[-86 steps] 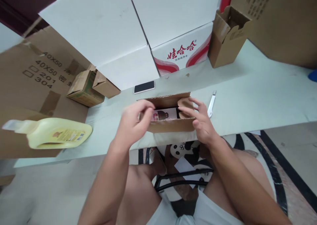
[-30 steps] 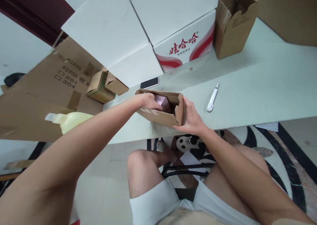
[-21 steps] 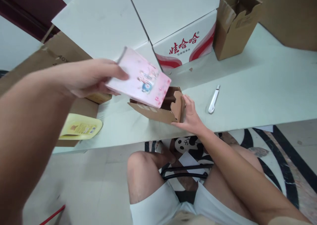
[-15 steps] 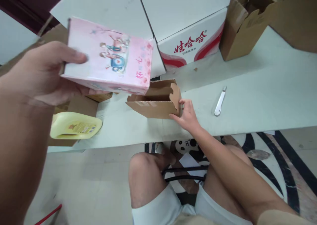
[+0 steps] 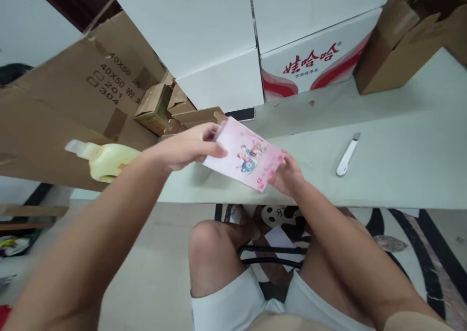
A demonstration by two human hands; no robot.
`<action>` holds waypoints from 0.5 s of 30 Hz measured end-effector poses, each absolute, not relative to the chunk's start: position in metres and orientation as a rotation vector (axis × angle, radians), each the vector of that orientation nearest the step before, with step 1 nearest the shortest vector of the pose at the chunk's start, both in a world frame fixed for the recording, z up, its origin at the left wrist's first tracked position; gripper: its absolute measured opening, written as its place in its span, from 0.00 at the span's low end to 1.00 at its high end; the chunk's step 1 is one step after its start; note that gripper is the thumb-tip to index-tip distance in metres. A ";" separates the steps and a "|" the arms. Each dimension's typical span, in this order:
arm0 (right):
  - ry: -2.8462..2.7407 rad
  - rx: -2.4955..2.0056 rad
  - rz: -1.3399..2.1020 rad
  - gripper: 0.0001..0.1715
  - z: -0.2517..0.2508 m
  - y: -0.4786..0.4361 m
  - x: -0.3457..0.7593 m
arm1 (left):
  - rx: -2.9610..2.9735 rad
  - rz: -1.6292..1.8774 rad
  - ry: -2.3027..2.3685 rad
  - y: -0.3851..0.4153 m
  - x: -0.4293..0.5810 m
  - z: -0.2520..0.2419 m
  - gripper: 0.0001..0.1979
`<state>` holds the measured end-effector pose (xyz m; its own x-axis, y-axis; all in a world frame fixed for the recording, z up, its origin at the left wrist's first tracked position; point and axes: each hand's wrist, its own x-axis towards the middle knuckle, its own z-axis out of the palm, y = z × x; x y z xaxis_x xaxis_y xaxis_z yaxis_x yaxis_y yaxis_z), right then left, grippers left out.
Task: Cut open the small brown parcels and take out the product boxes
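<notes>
A pink printed box (image 5: 251, 158) with a cartoon drawing is held tilted over the front of the table, between my two hands. My left hand (image 5: 199, 146) grips its left end, thumb on the printed face. At the right end my right hand (image 5: 290, 175) is closed on the edge, some fingers hidden behind the box. Just behind my left hand stands an open brown carton (image 5: 199, 116), partly covered by hand and box. A white utility knife (image 5: 348, 155) lies on the table to the right of my right hand.
A pale yellow bottle (image 5: 109, 161) is at the left, partly behind my left forearm. White cartons (image 5: 219, 80) line the back, with a dark phone-like slab (image 5: 241, 114) before them. Another open brown carton (image 5: 397, 59) stands at the right; a large cardboard sheet (image 5: 73, 112) leans at the left.
My left hand has brought the pink box down and to the right. My right hand has let go of the brown carton and taken the pink box. The carton now appears farther back and left.
</notes>
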<state>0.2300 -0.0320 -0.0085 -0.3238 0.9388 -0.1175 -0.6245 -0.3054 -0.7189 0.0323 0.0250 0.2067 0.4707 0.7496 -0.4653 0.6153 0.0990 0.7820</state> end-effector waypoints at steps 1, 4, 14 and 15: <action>-0.646 -0.599 1.902 0.41 -0.005 -0.038 0.236 | 1.624 0.128 1.127 0.030 0.038 0.194 0.36; -0.589 -0.532 1.968 0.38 0.001 -0.052 0.252 | 1.619 0.050 0.802 0.045 0.052 0.156 0.45; -0.573 -0.691 1.361 0.39 -0.025 -0.049 0.294 | 1.204 0.495 0.869 0.030 0.097 0.042 0.54; -0.598 -0.718 1.310 0.42 -0.029 -0.045 0.295 | 1.175 0.527 0.844 0.025 0.105 0.032 0.55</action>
<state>0.2951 -0.0451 -0.0285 0.1682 0.9857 -0.0061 -0.6411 0.1047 -0.7603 0.1054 0.0250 0.0319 0.5953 0.7475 -0.2946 0.0631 0.3220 0.9446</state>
